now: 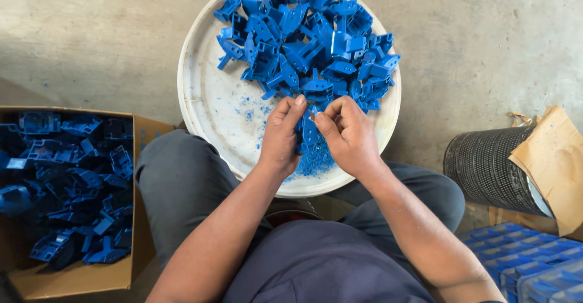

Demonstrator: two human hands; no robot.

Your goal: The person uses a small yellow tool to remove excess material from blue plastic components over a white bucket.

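I see my left hand (pixel 280 136) and right hand (pixel 349 136) each in a pinching grip on one blue plastic part (pixel 308 132) over the white round tray (pixel 203 90), so blue shavings (pixel 316 163) land there beside the piled parts (pixel 310 36).

Counting what lies around the seated person

One round white tray (pixel 200 96) carries a heap of blue plastic parts (pixel 310 42), too many and too tangled to count. One cardboard box (pixel 79 275) at the left holds another uncountable pile of them. Two hands (pixel 282 136) share one blue part (pixel 308 132). One black ribbed drum (pixel 486 166) stands at the right.
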